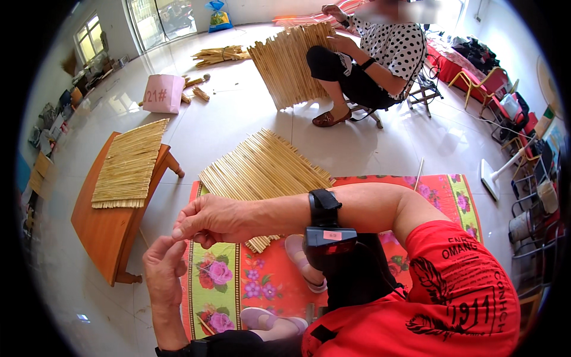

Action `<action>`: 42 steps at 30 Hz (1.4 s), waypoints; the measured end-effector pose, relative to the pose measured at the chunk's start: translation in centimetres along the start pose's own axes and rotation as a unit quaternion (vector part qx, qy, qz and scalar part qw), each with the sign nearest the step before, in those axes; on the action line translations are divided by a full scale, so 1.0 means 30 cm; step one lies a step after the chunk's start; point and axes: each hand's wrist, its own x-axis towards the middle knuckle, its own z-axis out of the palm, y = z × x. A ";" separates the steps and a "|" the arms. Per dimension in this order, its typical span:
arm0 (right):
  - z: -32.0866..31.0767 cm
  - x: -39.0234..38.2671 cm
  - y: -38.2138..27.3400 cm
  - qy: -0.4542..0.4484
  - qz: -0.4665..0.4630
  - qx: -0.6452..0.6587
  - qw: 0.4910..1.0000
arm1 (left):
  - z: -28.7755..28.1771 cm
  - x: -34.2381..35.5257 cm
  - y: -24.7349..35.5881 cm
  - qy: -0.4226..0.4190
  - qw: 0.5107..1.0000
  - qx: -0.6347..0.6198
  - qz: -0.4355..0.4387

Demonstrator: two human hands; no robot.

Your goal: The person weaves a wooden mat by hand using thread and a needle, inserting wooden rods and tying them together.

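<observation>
Three woven reed mats (264, 166), one wooden table (98, 232), one pink box (163, 93), two hands (208, 219).

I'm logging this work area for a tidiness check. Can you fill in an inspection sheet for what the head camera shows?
Surface: glossy tiled floor; a floral mat lies under the person.
Job's things: woven reed mat lying half on the floral mat.
Clutter: second reed mat on a low wooden table; reed bundle; pink box.
Hands: left hand raised, fingers loosely curled; right hand with fingers pinched together, reaching across above it; whether either holds anything cannot be told. Black wrist device on the right forearm.
Cables: thin cord on the floor at right.
Surroundings: another person seated with an upright reed mat; chairs; windows.
</observation>
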 end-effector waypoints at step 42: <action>0.064 -0.005 -0.018 -0.033 0.038 0.001 0.999 | -0.078 -0.044 -0.013 0.042 0.999 -0.011 0.019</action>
